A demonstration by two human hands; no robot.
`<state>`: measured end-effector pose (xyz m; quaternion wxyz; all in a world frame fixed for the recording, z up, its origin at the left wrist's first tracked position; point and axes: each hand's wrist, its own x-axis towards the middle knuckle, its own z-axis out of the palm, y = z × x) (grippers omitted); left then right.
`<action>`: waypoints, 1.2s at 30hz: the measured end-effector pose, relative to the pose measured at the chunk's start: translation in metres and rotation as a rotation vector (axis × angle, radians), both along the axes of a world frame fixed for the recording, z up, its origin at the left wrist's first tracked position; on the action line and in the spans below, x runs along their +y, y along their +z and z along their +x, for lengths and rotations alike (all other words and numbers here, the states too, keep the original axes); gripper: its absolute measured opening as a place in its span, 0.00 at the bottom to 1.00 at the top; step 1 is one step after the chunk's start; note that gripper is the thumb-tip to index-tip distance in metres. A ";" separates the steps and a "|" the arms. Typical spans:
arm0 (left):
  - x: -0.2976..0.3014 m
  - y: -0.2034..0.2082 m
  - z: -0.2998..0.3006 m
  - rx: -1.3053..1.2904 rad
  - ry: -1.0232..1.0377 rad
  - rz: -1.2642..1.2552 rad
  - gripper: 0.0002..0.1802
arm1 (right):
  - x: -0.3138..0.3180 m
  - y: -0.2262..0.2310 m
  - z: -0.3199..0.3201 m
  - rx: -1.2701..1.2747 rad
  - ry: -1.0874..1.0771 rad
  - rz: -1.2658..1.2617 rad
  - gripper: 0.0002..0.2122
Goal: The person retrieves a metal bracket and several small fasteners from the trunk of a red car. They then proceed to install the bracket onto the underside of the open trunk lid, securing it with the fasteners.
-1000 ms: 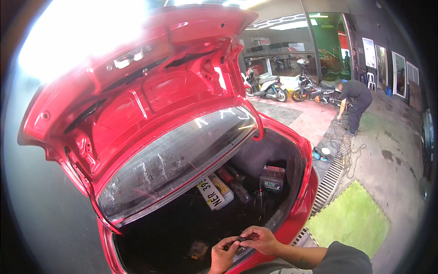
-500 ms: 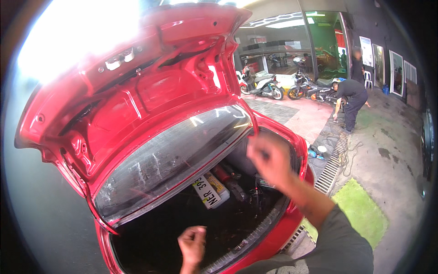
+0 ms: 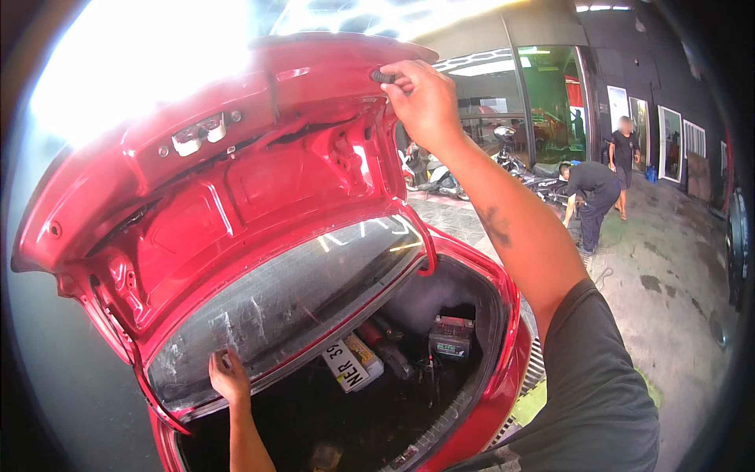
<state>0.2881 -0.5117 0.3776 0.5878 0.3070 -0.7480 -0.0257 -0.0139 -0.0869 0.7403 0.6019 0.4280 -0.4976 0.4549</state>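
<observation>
My right hand [image 3: 421, 98] is raised to the far right corner of the red trunk lid [image 3: 212, 212], which stands open. Thumb and fingers pinch a small black ridged rubber stopper [image 3: 383, 76] against or very near the lid's edge; whether it sits in a hole there is hidden. My left hand [image 3: 230, 377] is lifted in front of the rear window [image 3: 259, 315], lower left, its fingers curled together. What those fingers hold, if anything, cannot be made out. A matching round hole [image 3: 55, 229] shows at the lid's left corner.
Inside the dark trunk [image 3: 267, 433] lie a licence plate [image 3: 346, 367], a red cylinder [image 3: 381, 334] and a black battery [image 3: 452, 337]. Beyond the car, one person [image 3: 594, 197] bends near parked motorcycles [image 3: 543, 185]; another person [image 3: 624, 153] stands behind.
My right hand has risen from above the trunk to the lid's right corner. My left hand has moved up and left. The standing person in the background has come into fuller view.
</observation>
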 end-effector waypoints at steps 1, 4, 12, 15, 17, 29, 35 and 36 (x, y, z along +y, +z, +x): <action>0.000 -0.006 -0.001 0.018 -0.004 0.015 0.12 | 0.000 -0.001 -0.001 -0.001 0.017 -0.004 0.11; 0.003 -0.022 -0.004 0.057 -0.003 0.033 0.11 | 0.001 0.001 -0.006 0.083 -0.031 0.020 0.11; -0.007 -0.040 -0.006 0.055 0.031 0.117 0.10 | 0.007 0.009 -0.004 0.197 -0.320 0.097 0.11; -0.010 -0.041 -0.007 0.062 0.044 0.165 0.10 | 0.004 0.009 -0.002 0.158 -0.352 0.105 0.11; -0.006 -0.038 -0.008 0.062 0.043 0.232 0.11 | 0.002 0.008 0.001 0.094 -0.355 0.114 0.11; -0.006 -0.043 -0.008 0.094 0.053 0.182 0.12 | 0.009 0.029 0.003 -0.316 -0.292 0.274 0.23; -0.001 -0.040 -0.011 0.103 0.080 0.092 0.13 | 0.005 0.037 0.016 -0.935 0.387 0.168 0.25; 0.000 -0.040 -0.010 0.113 0.076 0.061 0.13 | 0.005 0.036 0.018 -0.936 0.365 0.184 0.25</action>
